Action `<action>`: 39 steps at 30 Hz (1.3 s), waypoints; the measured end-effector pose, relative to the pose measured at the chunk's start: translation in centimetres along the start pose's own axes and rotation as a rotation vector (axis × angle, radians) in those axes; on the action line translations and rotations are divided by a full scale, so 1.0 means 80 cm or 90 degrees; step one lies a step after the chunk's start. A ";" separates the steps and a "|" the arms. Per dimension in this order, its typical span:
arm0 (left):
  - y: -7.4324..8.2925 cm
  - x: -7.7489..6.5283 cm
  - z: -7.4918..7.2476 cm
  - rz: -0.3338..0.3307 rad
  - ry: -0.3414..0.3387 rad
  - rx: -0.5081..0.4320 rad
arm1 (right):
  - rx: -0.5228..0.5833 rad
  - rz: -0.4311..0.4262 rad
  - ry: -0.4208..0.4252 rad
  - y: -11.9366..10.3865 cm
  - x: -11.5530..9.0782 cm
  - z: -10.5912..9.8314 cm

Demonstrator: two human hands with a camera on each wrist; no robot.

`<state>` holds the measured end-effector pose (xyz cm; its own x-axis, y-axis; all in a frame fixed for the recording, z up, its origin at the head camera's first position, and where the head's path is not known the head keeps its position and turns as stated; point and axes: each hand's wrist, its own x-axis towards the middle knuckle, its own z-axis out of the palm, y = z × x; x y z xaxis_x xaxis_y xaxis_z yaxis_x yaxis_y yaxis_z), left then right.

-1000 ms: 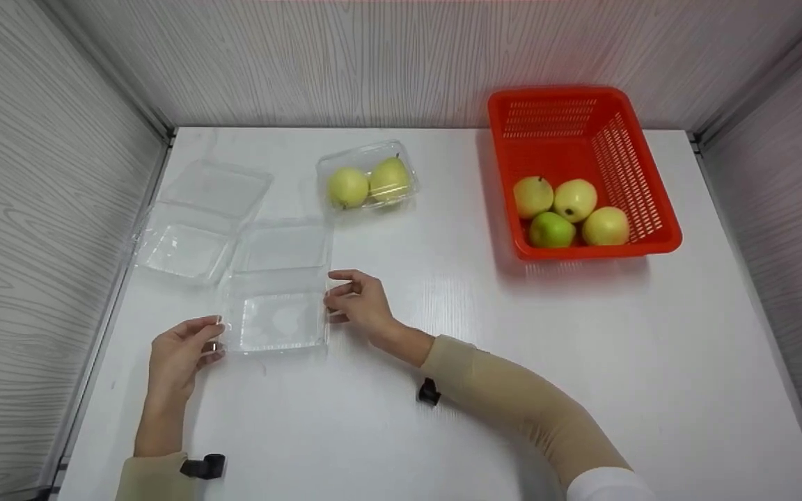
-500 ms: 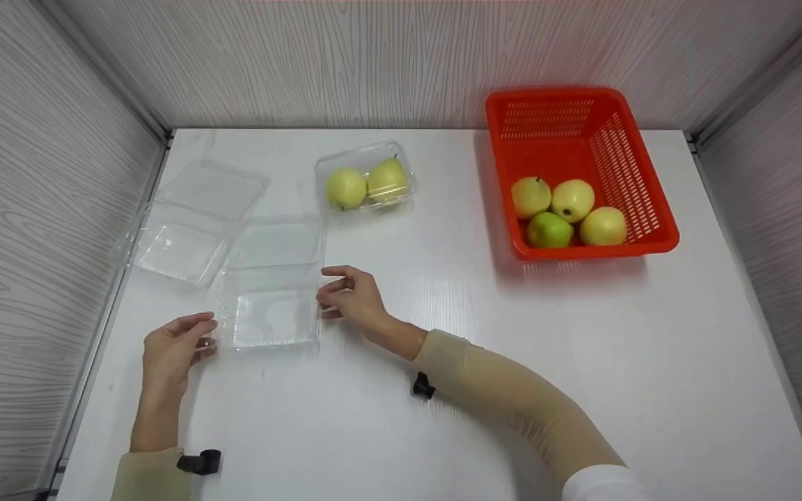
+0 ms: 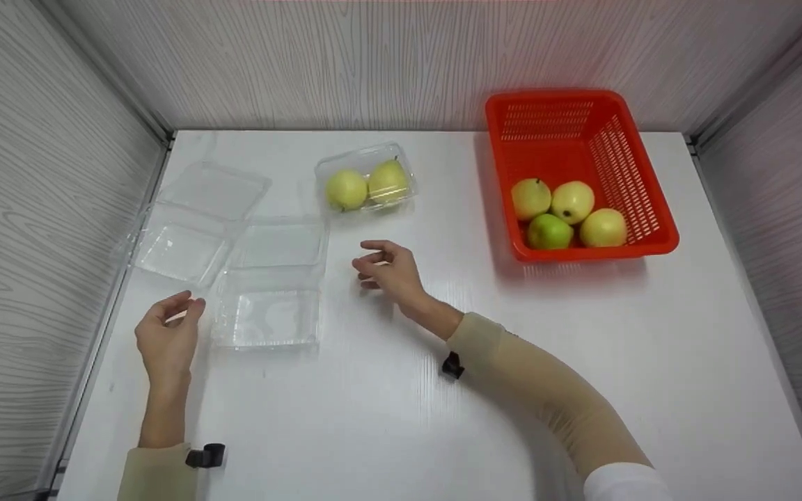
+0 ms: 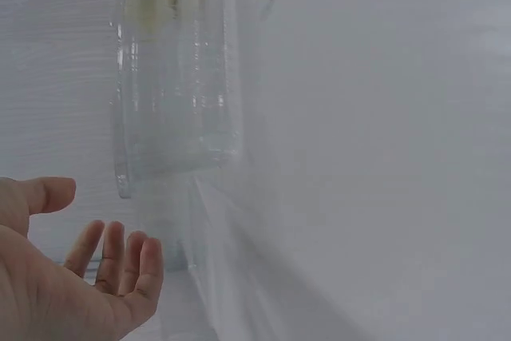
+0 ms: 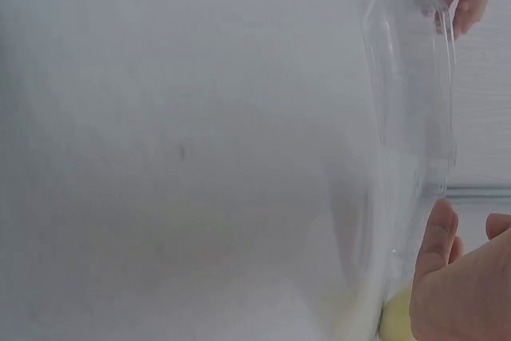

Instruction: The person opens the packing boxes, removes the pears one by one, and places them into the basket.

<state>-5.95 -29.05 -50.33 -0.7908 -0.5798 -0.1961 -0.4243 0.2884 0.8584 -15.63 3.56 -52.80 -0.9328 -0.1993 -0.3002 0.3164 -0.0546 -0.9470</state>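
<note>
An opened clear plastic clamshell box [image 3: 276, 313] lies on the white table [image 3: 373, 431], its lid folded back away from the person. To its left is my left hand [image 3: 168, 337], fingers loosely bent and apart from the box wall; the left wrist view shows thumb and fingers [image 4: 128, 265] spread with nothing between them. My right hand [image 3: 394, 275] hovers past the box's right side, fingers relaxed and holding nothing. A second opened clear clamshell box [image 3: 182, 250] lies at an angle behind the left hand, its edge close against the first.
Further back sits a clear plastic box [image 3: 366, 156] containing two yellow-green apples [image 3: 347, 189]. At the back right, a red plastic basket [image 3: 599, 254] holds several apples [image 3: 574, 202], one of them greener. Wood-grained panels [image 3: 331, 62] wall the table at the back and sides.
Both hands have let go of the nearer clamshell box after it shifted slightly left. The right hand has moved away to the right and back; the left has drawn up and left.
</note>
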 end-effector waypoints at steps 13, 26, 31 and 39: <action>0.076 -0.012 0.057 0.117 -0.096 -0.105 | 0.047 -0.043 0.108 -0.041 0.025 -0.081; 0.129 0.006 0.118 0.038 -0.232 -0.235 | 0.089 -0.030 0.192 -0.062 0.058 -0.112; 0.139 0.018 0.141 -0.004 -0.243 -0.267 | 0.090 0.005 0.206 -0.063 0.073 -0.117; 0.143 0.035 0.173 -0.061 -0.238 -0.285 | 0.081 0.038 0.208 -0.067 0.093 -0.117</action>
<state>-19.13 -16.86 -47.59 -0.8946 -0.2555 -0.3666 -0.3382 -0.1489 0.9292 -25.85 11.50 -50.99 -0.9115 0.1172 -0.3942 0.3711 -0.1784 -0.9113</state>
